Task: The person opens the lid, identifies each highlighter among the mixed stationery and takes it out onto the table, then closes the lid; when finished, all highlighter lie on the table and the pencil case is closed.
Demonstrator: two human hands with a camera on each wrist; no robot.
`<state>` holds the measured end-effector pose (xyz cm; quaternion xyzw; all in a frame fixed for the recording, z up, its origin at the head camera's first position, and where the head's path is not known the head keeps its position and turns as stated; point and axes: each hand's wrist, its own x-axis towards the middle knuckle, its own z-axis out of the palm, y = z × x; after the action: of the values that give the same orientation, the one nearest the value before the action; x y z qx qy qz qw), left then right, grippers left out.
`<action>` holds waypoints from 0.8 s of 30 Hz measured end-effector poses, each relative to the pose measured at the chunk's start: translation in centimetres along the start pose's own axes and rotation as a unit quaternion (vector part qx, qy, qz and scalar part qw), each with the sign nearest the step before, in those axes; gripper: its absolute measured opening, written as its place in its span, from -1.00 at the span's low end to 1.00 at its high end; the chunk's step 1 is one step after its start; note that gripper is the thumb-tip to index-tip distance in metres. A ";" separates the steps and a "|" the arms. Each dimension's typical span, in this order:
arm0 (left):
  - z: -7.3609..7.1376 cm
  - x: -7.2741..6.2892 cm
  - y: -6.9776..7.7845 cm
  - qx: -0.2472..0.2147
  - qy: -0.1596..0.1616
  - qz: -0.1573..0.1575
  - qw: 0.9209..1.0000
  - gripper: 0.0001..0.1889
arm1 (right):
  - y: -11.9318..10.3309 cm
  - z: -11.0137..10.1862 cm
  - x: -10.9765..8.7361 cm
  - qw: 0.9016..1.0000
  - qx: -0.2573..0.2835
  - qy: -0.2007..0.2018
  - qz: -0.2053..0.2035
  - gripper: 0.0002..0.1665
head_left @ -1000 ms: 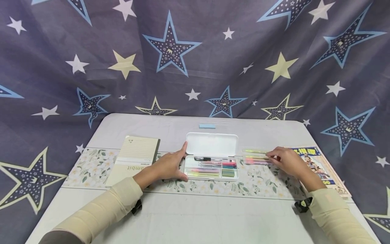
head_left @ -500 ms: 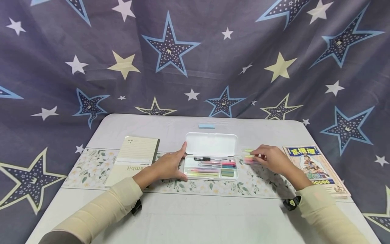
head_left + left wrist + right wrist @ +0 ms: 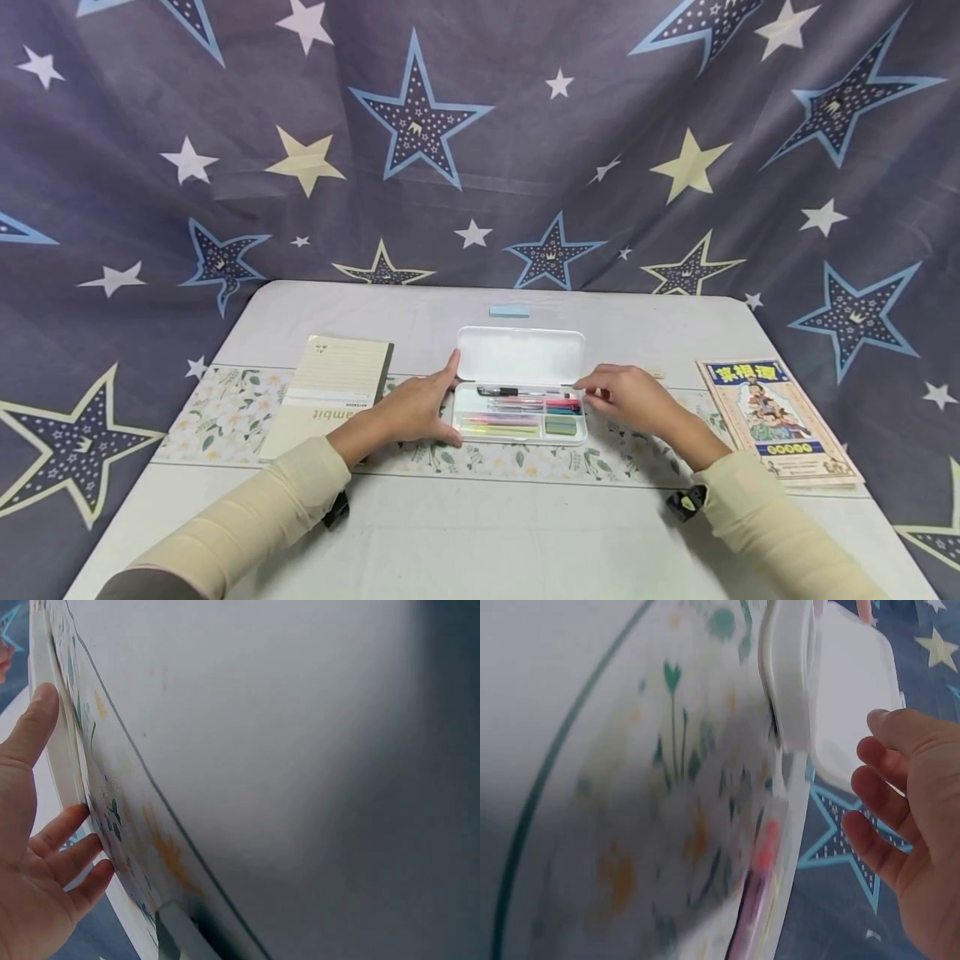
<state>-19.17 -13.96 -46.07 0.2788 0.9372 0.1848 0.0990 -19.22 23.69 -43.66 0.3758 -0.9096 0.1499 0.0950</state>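
A white pencil case (image 3: 521,356) lies on the table with its lid raised, holding several pens, colored sticks and a green block (image 3: 560,425). My left hand (image 3: 416,407) rests along the case's left side, thumb and index finger spread. My right hand (image 3: 633,400) is at the case's right edge near the hinge; in the right wrist view its fingers bend loosely beside the lid (image 3: 855,697), with nothing visible between them. Close by lies a clear pack of colored sticks (image 3: 761,877), mostly hidden behind the right hand in the head view.
A cream notebook (image 3: 326,392) lies to the left and an illustrated book (image 3: 776,421) to the right. At the back is a light blue block (image 3: 509,312). A floral strip (image 3: 240,417) crosses the white table, and a starry curtain (image 3: 480,167) hangs behind it.
My right hand has moved left, from over the clear pack of colored sticks to the right edge of the pencil case. The left hand has stayed in place.
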 end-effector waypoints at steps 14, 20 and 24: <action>0.0 -0.1 0.0 -0.003 0.002 0.003 1.000 0.55 | -2.9 2.6 2.4 0.998 0.030 -0.033 -0.052 -0.77; 0.0 -0.1 0.0 -0.002 0.001 0.003 1.000 0.56 | -3.9 3.3 2.9 0.997 0.015 -0.037 -0.068 -0.79; 0.0 0.0 0.0 0.000 0.000 0.001 1.000 0.56 | -4.2 3.7 3.1 0.996 0.006 -0.041 -0.082 -0.81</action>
<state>-19.14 -13.98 -46.11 0.2795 0.9369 0.1851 0.0986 -18.58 17.55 -45.43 0.4554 -0.8779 0.1318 0.0676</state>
